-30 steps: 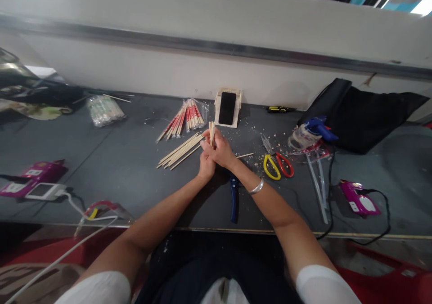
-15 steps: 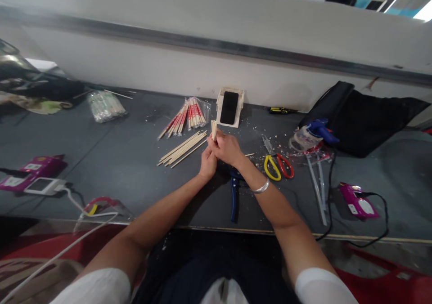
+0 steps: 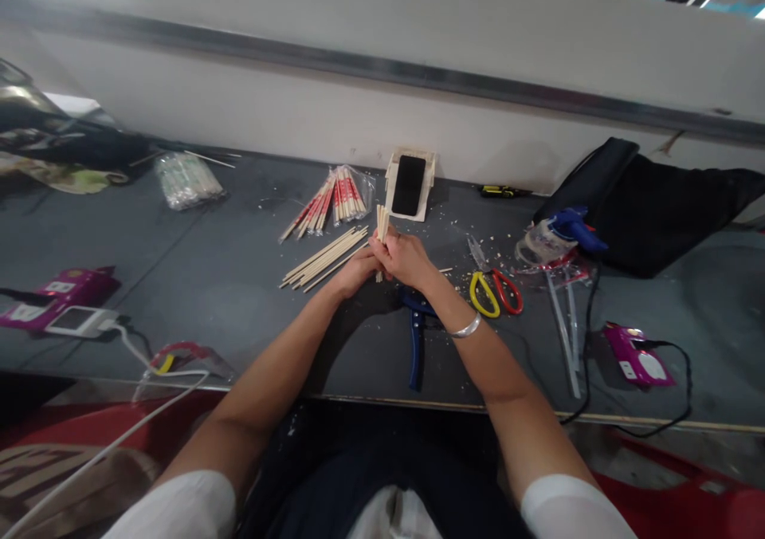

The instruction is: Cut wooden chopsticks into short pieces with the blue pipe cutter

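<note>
A small upright bundle of pale wooden sticks (image 3: 382, 218) stands in my closed hands, its tops showing above the fingers and a short end below. My right hand (image 3: 405, 258) is wrapped round the bundle. My left hand (image 3: 358, 271) meets it from the left, fingers closed at the lower part of the sticks and partly hidden. Just left lies a loose row of wooden sticks (image 3: 326, 260) on the dark table (image 3: 251, 284). Below my right hand rests a blue-handled cutter (image 3: 415, 340), its head partly in shadow.
Red-wrapped stick packs (image 3: 340, 196) and a phone on a wooden stand (image 3: 409, 184) lie behind. To the right are scissors with yellow and red handles (image 3: 493, 288), a blue glue gun (image 3: 570, 232), clear glue sticks (image 3: 565, 332) and a black bag (image 3: 651, 212). Purple power blocks (image 3: 638, 356) flank both sides.
My left hand has turned flatter and shifted slightly left and down at the bundle. The sticks' lower end now shows beneath my fingers. My right hand keeps its hold.
</note>
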The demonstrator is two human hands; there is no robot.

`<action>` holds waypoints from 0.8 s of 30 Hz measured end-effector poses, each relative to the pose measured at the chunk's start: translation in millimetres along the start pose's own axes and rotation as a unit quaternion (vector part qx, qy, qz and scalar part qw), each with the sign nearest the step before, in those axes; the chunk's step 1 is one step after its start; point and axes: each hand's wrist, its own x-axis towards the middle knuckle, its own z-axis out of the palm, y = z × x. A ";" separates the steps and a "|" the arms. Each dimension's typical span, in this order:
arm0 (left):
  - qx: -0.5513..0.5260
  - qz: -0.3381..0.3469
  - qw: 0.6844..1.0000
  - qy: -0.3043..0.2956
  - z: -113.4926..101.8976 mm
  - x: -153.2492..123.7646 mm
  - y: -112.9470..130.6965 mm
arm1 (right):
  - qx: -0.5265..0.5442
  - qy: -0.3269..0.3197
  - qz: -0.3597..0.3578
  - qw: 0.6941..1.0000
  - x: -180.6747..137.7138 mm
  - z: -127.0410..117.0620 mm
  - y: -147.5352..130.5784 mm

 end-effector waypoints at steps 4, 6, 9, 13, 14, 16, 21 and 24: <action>-0.004 0.003 1.000 0.027 5.5 1.3 -8.0 | -0.016 -0.019 0.008 1.000 -1.4 -4.8 -4.3; -0.004 0.015 0.999 0.031 6.9 1.5 -9.2 | -0.024 -0.031 0.017 0.999 -1.9 -7.3 -7.1; 0.001 0.035 0.999 0.001 5.3 0.1 -6.3 | -0.025 -0.037 0.023 0.999 -2.3 -9.3 -9.8; 0.019 0.036 0.999 -0.029 2.6 -1.7 -3.3 | -0.018 -0.035 0.003 0.999 -2.6 -9.3 -10.3; 0.020 0.034 0.999 -0.023 2.9 -1.5 -4.1 | -0.016 -0.033 0.000 0.999 -2.6 -9.2 -10.1; 0.020 0.031 0.999 -0.006 4.6 -0.2 -7.0 | -0.014 -0.032 0.000 0.999 -2.8 -9.3 -9.4; 0.039 0.051 0.996 0.067 9.9 4.2 -16.9 | -0.022 -0.037 0.003 0.999 -3.2 -10.1 -7.1; 0.055 0.085 0.987 0.122 11.7 6.3 -23.3 | -0.015 -0.024 -0.003 1.000 -3.5 -9.9 -7.6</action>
